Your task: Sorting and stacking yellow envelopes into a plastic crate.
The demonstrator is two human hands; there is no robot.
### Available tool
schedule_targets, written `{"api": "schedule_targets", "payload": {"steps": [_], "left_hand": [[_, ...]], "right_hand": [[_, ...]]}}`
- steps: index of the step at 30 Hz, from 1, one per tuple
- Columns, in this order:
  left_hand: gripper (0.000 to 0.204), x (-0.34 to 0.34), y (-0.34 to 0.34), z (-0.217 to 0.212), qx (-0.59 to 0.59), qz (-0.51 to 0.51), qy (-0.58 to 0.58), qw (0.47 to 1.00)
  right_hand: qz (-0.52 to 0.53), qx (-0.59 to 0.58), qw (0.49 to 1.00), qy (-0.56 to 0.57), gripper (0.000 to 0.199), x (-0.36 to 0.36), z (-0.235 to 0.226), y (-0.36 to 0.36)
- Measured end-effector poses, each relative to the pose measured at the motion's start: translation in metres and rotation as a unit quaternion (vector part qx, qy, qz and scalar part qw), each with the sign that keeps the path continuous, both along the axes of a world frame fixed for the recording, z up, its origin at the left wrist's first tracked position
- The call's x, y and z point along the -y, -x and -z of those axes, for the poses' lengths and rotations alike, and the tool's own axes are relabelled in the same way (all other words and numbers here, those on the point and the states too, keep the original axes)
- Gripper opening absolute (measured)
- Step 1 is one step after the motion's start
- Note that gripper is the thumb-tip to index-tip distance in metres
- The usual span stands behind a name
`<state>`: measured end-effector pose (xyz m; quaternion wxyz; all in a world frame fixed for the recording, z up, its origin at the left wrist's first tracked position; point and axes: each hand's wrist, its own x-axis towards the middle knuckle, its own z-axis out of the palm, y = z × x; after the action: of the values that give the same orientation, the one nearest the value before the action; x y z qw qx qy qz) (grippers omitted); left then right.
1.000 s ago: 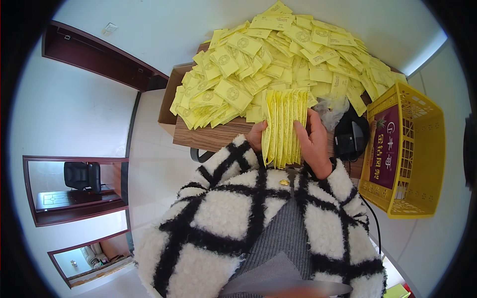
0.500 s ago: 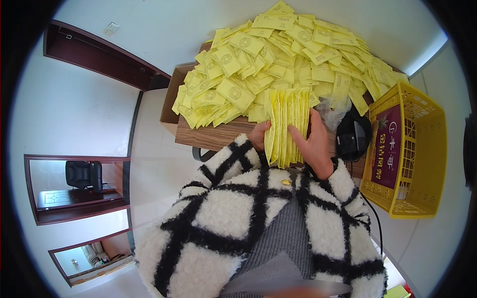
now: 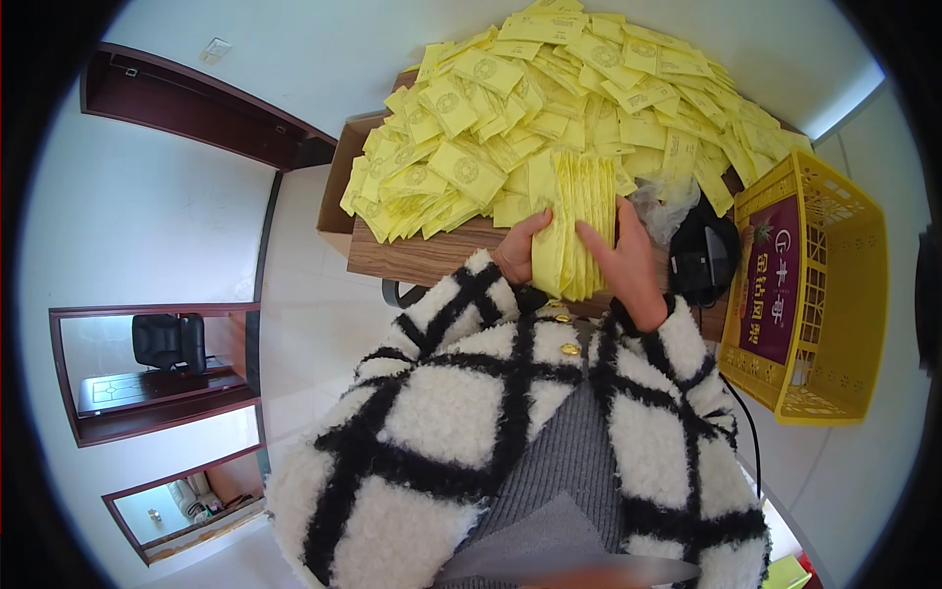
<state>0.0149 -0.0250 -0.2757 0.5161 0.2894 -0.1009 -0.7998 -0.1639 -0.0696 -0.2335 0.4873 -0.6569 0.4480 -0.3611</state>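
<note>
Between my two hands stands a bundle of flat yellow packets, pressed side by side with their edges toward me. My left hand grips the bundle's left side, its thumb lying along the outer packet. My right hand holds the right side, with the thumb across the near edges and the fingers behind. Just beyond my hands, a large heap of loose yellow packets with dark printing covers most of the wooden table.
A yellow plastic crate with a purple label stands at the right. Beside my right hand are a crumpled clear plastic bag and a black device with a cable. A cardboard box sits at the table's left end.
The bundle has moved slightly away from me and turned, so more of its left outer packet's face shows. My left thumb now lies on that face. Both hands still hold it.
</note>
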Motion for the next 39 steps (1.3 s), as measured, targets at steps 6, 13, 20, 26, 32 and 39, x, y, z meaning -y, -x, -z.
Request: {"api": "schedule_targets", "payload": {"steps": [6,13,20,26,32,39], "left_hand": [[0.052,0.017,0.006,-0.021,-0.078,-0.042,-0.030,0.996],[0.050,0.039,0.001,-0.024,0.005,-0.177,-0.004,0.984],[0.048,0.071,0.001,-0.049,-0.025,-0.214,0.048,0.975],[0.046,0.099,0.022,-0.072,-0.004,-0.253,0.087,0.964],[0.045,0.107,0.030,-0.092,0.065,-0.255,0.182,0.948],[0.061,0.111,0.038,-0.112,0.226,-0.295,0.293,0.881]], "right_hand": [[0.004,0.074,0.995,-0.065,0.041,0.007,0.030,0.003],[-0.027,0.125,0.982,-0.136,0.032,0.005,0.053,0.007],[-0.169,0.150,0.962,-0.154,0.029,-0.018,0.039,-0.015],[-0.159,0.302,0.920,-0.195,0.033,-0.017,0.024,-0.032],[-0.087,0.339,0.910,-0.222,0.034,-0.013,0.021,-0.039],[-0.073,0.341,0.866,-0.357,0.036,-0.005,-0.013,-0.034]]}}
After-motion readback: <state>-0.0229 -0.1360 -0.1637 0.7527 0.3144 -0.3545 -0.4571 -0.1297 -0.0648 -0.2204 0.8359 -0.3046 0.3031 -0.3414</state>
